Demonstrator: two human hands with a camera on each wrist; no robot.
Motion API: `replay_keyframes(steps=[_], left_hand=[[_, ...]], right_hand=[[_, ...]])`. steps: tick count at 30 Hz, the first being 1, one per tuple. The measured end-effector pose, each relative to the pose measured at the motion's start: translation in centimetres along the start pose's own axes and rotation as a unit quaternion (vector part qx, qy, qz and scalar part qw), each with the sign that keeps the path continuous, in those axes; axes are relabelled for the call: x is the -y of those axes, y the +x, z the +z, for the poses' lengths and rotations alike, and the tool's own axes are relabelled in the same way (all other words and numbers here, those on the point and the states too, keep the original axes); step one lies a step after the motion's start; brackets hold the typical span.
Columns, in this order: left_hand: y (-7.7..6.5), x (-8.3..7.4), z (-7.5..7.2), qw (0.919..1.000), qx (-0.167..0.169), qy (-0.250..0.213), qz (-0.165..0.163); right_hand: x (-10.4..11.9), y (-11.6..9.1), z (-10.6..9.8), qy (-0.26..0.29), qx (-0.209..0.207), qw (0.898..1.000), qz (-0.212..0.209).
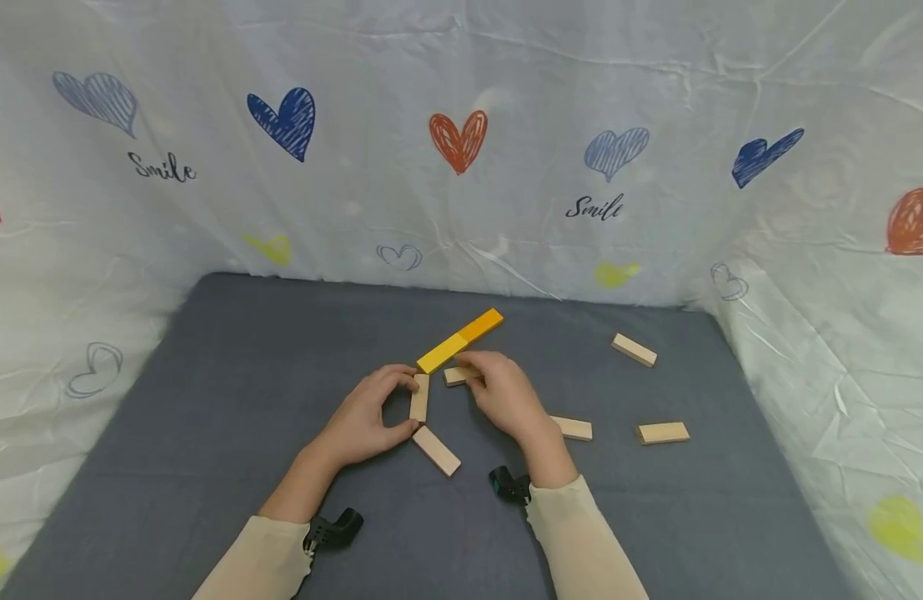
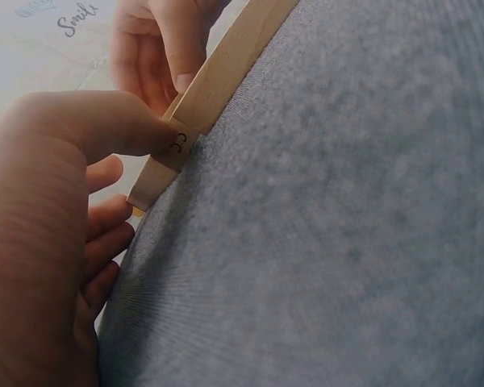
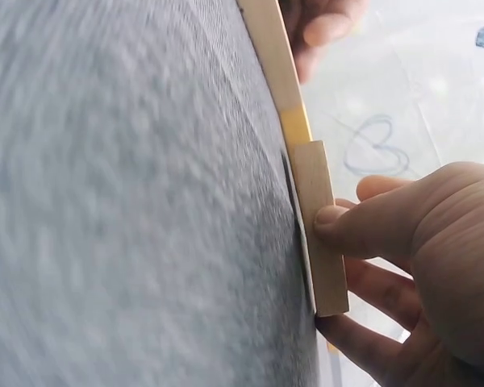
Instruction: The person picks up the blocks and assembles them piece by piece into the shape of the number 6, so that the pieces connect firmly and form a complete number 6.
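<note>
Wooden block (image 1: 457, 377) in your right hand (image 1: 502, 396) sat just beside the corner where the yellow block (image 1: 443, 353) met, or nearly met, the pale block (image 1: 419, 400) spanned by your left hand (image 1: 365, 418); whether it rested on the grey cloth (image 1: 281, 375) could not be told. The likeliest trouble, I judged, was a knock: with that piece so near, a small leftward drift of your right hand could have pushed the yellow block askew, and the orange block (image 1: 481, 326) at its far end with it. Too firm a push from your left thumb could have slid the pale block lengthwise, or a slip could have nudged the lower block (image 1: 436, 451) at its near end. The cloth might also have rucked under a dragged piece and turned it.

Your left hand lay angled from the near left, thumb at the pale block's near end and a finger at the far one, gripping it along its length. Your right hand extended from the near right, thumb pressed to its piece's face, fingers behind, pinching it. The two hands were close but apart.
</note>
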State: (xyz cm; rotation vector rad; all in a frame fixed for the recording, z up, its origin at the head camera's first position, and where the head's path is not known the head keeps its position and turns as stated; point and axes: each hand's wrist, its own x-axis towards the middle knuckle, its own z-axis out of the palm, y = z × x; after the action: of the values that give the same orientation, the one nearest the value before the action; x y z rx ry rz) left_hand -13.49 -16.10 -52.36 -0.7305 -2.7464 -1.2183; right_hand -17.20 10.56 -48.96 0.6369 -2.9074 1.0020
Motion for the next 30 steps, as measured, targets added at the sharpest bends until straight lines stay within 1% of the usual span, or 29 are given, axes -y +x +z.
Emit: replay_keyframes(steps=[13,20,30], left_hand=[[0.0,0.1,-0.1,1.0,0.002,0.0,0.002],[0.1,0.1,0.1,1.0,0.003,0.001,0.006],[0.1,0.0,0.0,1.0,0.001,0.005,0.001]], right_hand=[[1.2,0.0,0.8,-0.011,0.016,1.0,-0.015],[1.1,0.1,1.1,-0.019,0.009,1.0,-0.022],[1.1,0.3,1.3,-0.024,0.009,0.999,-0.038]])
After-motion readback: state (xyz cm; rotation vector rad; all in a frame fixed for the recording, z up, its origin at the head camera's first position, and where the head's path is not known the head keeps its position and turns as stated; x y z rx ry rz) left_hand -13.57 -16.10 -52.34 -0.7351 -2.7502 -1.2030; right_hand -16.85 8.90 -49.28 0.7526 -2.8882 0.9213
